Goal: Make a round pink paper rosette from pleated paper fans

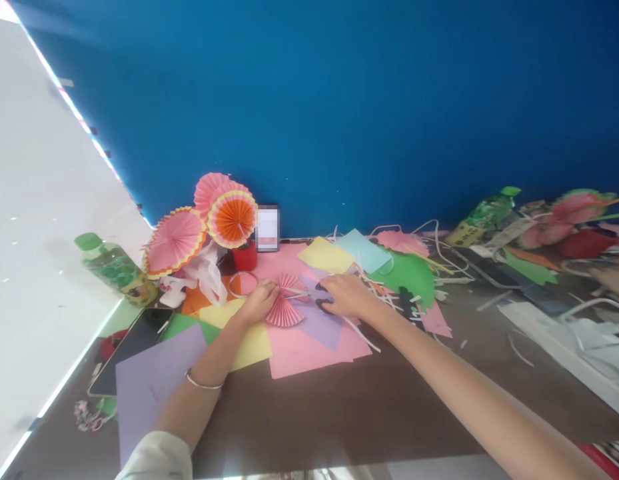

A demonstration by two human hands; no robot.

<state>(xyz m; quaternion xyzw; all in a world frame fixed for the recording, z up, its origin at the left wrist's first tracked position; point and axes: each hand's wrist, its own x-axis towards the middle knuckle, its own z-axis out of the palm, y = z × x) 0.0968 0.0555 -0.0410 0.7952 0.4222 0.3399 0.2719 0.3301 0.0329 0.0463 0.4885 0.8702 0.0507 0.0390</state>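
Head view: pink pleated paper fan (284, 313) lay between the two hands, on top of a purple sheet (329, 333) and pink sheets (309, 361) on the bench (299, 417). Left hand (260, 301) was on the fan's left edge, fingers closed together on it, looked like a pinch. The pleats spread out to the right, toward the other hand. Right hand (346, 295) was half curled around the dark handles of a pair of scissors (324, 305), just right of the fan. Scissors' long axis ran about left-right, blades pointing left at the fan; blade gap too blurred to tell. Left hand was the nearer one, touching the fan; right hand sat apart from it. Yellow sheet (326, 255) and light blue sheet (363, 251) were on the far side, dark phone (132, 352) well to the left.
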